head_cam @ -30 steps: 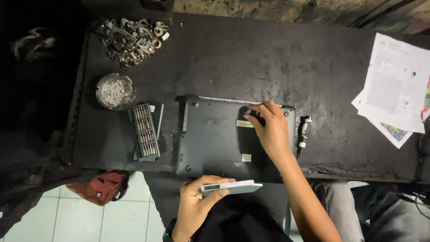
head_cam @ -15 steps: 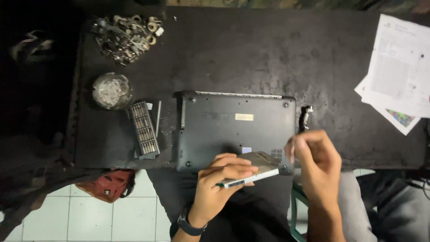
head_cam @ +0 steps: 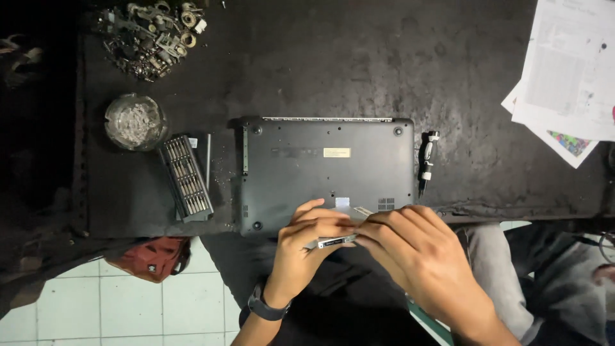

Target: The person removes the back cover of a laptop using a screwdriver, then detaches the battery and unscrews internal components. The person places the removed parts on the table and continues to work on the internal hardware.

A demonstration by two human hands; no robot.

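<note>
A dark grey laptop (head_cam: 320, 170) lies upside down on the black table (head_cam: 359, 70). Just below its near edge, my left hand (head_cam: 307, 250) grips a thin flat silver part (head_cam: 334, 242) by its left end. My right hand (head_cam: 416, 256) pinches the same part from the right, fingertips meeting the left thumb. Both hands hover over my lap at the table's front edge. A black watch is on my left wrist.
A screwdriver (head_cam: 425, 160) lies right of the laptop. A bit-set case (head_cam: 186, 176) and a glass dish (head_cam: 133, 120) sit to the left. Metal scrap (head_cam: 150, 32) is piled at the back left. Papers (head_cam: 567, 70) lie at the right. A red bag (head_cam: 150, 256) is on the tiled floor.
My right hand left the laptop's back corner, came down to the front edge and closed on the silver part held by my left hand. The camera moved closer.
</note>
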